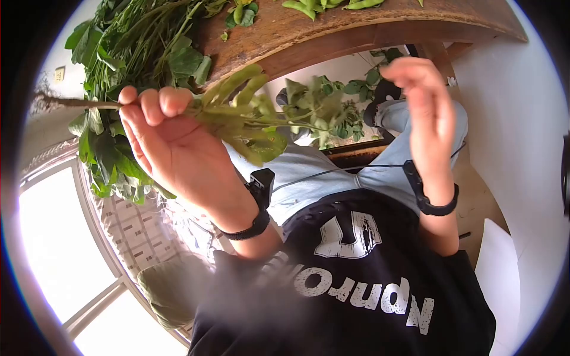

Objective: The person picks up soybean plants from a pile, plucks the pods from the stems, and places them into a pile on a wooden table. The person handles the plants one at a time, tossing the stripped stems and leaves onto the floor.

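My left hand (pixel 178 148) is closed round the stem of a soybean plant (pixel 237 113), palm turned up. The bare stem and its thin roots stick out to the left of the fist. Green pods (pixel 252 89) and leaves spread out to the right, over my lap. My right hand (pixel 424 113) is raised at the right, apart from the plant, its fingers loosely bent and somewhat blurred. Nothing shows in it.
A wooden table (pixel 332 35) curves across the top, with loose pods (pixel 309 7) on it. A big heap of leafy stalks (pixel 142 53) hangs over its left end. Leaves (pixel 356 89) lie below the table near my feet. A green cushion (pixel 169 291) is at lower left.
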A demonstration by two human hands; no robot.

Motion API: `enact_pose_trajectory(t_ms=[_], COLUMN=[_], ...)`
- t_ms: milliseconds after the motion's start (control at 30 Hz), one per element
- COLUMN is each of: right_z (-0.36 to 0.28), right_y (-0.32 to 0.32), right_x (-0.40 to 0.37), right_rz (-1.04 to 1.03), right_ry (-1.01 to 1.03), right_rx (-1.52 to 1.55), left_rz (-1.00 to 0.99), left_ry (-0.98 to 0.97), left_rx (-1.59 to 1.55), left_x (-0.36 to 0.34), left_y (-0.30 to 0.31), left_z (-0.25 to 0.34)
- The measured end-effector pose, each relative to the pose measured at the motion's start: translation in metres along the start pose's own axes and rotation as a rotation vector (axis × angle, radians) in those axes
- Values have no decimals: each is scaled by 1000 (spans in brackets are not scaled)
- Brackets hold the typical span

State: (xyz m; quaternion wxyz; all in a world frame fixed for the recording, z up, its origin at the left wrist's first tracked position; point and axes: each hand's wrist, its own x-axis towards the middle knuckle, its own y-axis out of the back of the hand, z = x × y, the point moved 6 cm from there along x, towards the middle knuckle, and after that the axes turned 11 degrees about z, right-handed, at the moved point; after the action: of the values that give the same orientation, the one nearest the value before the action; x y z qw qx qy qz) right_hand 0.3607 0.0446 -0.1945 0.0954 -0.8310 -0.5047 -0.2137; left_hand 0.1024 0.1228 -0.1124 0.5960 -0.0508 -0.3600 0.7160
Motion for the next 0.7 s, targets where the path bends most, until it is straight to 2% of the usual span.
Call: enact_pose_trajectory(t_ms=[33,133,167,200,300,367,433,500,600,700], right_z=[2,-6,-10,-15,-35,-46,-57,-64,-69,-72], right_y=[3,-10,-20,-31,-63,-75,-83,-89,-94,-98], right_x=[2,4,7,5,0,1,2,3,-1,-6], right_rz=[33,19,27,-8,-167,-192,-221,-237,-199,-229], right_ry=[-49,-135,80,41,-44,-59,30,66,251,305], right_rx=[61,72,18,90,225,239,205,183,24,-88], left_rz=[-110,-128,-157,-187,-99,-111,-185,-188,-149,-125], left_ry=[68,115,133,153,162,168,182,184,179,161], left_rx=[-170,-350,-435,-446,-536,-552,-555,-560,-533,-439], left_x=[1,0,0,-1,-2,-6,-9,-11,-14,-13], left_y=[-4,-7,-10,-14,-18,-23,-25,-24,-28,-23], left_z=[2,7,10,13,18,20,22,22,19,16])
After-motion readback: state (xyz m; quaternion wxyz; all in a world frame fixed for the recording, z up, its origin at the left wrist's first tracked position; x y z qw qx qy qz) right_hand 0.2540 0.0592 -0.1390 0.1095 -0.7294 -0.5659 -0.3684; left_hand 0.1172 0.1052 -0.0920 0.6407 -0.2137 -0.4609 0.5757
